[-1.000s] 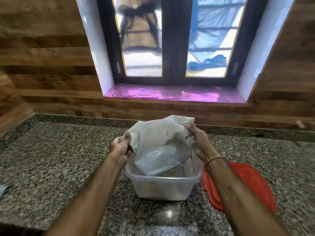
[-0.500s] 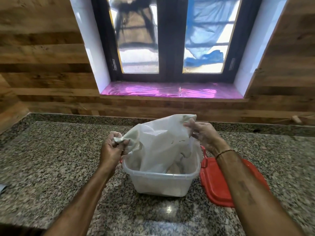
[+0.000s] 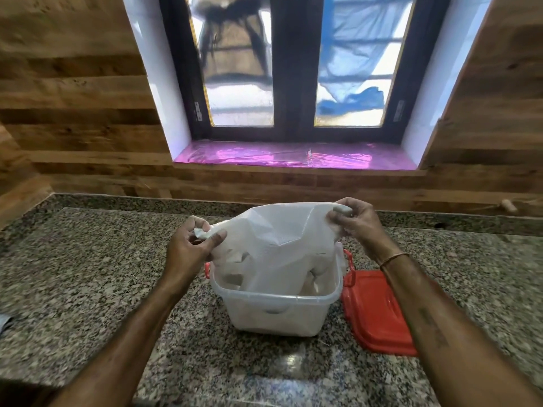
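Observation:
A white plastic bag (image 3: 279,239) hangs upside down over a clear plastic container (image 3: 276,312) on the granite counter, its lower part down inside the container. My left hand (image 3: 191,245) pinches the bag's left corner. My right hand (image 3: 355,224) pinches its right top corner a little higher. Something pale lies inside the container, mostly hidden by the bag. Red clips show on the container's sides.
A red lid (image 3: 379,312) lies flat on the granite counter (image 3: 88,274) just right of the container. A wood-panelled wall and a window with a pink-covered sill (image 3: 293,155) stand behind. A grey scrap (image 3: 4,321) lies at the far left edge.
The bag looked bulky a second ago; it now hangs slack and stretched wider between my hands. My right hand has risen slightly.

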`<state>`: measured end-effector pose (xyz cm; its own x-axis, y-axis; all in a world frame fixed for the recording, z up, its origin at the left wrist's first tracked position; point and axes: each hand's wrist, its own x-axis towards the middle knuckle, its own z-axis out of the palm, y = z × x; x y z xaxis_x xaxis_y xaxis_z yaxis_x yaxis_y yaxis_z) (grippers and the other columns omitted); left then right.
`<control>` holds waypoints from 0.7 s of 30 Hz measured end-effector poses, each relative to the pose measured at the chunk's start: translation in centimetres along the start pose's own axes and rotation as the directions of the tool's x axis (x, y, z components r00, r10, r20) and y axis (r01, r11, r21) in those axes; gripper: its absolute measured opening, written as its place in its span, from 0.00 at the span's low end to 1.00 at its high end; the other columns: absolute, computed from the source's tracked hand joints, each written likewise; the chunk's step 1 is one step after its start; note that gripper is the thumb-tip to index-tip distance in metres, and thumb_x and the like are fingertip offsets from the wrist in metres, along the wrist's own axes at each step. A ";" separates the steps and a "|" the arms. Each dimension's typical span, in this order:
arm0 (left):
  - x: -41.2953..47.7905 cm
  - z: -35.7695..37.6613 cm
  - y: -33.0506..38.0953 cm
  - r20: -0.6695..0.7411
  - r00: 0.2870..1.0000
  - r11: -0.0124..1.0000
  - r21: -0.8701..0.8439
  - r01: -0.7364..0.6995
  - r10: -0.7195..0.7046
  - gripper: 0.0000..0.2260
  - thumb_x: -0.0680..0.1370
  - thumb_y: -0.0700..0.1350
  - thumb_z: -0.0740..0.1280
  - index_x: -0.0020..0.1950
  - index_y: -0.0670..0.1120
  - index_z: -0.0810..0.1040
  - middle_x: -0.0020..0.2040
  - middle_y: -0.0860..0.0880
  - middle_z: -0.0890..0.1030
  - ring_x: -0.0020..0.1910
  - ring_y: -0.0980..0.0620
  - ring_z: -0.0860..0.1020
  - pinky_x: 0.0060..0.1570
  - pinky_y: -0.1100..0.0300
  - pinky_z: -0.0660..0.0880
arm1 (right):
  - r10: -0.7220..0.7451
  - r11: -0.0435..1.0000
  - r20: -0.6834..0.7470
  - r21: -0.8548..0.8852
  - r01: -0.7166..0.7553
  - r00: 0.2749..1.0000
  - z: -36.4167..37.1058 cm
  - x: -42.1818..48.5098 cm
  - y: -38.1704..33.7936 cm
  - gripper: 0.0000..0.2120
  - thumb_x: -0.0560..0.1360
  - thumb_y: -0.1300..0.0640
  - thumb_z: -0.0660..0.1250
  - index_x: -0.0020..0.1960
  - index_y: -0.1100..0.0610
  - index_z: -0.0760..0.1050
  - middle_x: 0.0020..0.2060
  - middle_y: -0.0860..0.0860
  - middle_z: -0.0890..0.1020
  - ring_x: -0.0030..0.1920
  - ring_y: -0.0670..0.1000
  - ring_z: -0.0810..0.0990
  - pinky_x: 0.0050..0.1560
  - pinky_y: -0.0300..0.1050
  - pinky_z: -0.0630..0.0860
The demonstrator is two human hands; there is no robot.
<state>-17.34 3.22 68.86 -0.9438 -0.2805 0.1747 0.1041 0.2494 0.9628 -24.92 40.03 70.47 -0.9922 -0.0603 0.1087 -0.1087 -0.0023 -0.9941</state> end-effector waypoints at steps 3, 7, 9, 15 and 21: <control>0.2 -0.1 0.0 -0.052 0.998 0.997 0.074 -0.023 0.027 0.10 0.75 0.48 0.78 0.46 0.51 0.77 0.43 0.47 0.87 0.39 0.48 0.87 0.30 0.51 0.83 | -0.081 0.992 -0.017 -0.096 0.079 0.997 -0.2 -0.1 0.2 0.05 0.75 0.65 0.75 0.47 0.60 0.80 0.43 0.57 0.83 0.44 0.55 0.81 0.45 0.51 0.80; 0.0 0.0 0.7 0.014 0.999 0.993 0.107 -0.041 0.039 0.18 0.70 0.61 0.77 0.49 0.53 0.76 0.42 0.49 0.85 0.39 0.51 0.85 0.33 0.53 0.82 | -0.075 0.989 0.000 -0.125 0.075 0.997 -0.7 -0.6 0.3 0.06 0.76 0.63 0.75 0.50 0.59 0.78 0.43 0.55 0.84 0.42 0.51 0.82 0.41 0.50 0.80; 0.0 0.0 1.4 0.050 0.998 0.992 0.126 -0.031 0.024 0.24 0.67 0.69 0.74 0.54 0.55 0.77 0.48 0.50 0.84 0.43 0.52 0.84 0.37 0.55 0.82 | -0.058 0.992 0.076 -0.112 0.066 0.995 -1.0 -0.8 -0.3 0.08 0.76 0.61 0.75 0.52 0.60 0.79 0.43 0.54 0.84 0.41 0.49 0.83 0.39 0.48 0.80; 0.2 0.9 2.5 0.034 0.999 0.990 0.134 -0.039 0.035 0.10 0.74 0.54 0.78 0.41 0.49 0.85 0.44 0.49 0.87 0.44 0.45 0.85 0.43 0.48 0.82 | -0.042 0.965 0.110 -0.253 0.069 0.993 -0.4 -1.6 -2.2 0.10 0.75 0.55 0.77 0.53 0.59 0.82 0.50 0.62 0.85 0.44 0.54 0.84 0.39 0.50 0.81; -0.5 2.1 3.7 -0.005 0.999 0.993 0.108 -0.051 0.051 0.09 0.75 0.44 0.78 0.40 0.42 0.82 0.45 0.46 0.83 0.42 0.46 0.81 0.47 0.42 0.82 | -0.037 0.917 0.078 -0.393 0.064 0.996 0.4 -1.9 -3.3 0.09 0.73 0.52 0.78 0.52 0.52 0.85 0.53 0.52 0.86 0.56 0.56 0.85 0.50 0.57 0.84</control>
<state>-17.13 6.23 71.86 -0.9355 -0.2722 0.2251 0.1173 0.3617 0.9249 -22.63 39.71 73.59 -0.9799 -0.1377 0.1444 -0.1874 0.3866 -0.9030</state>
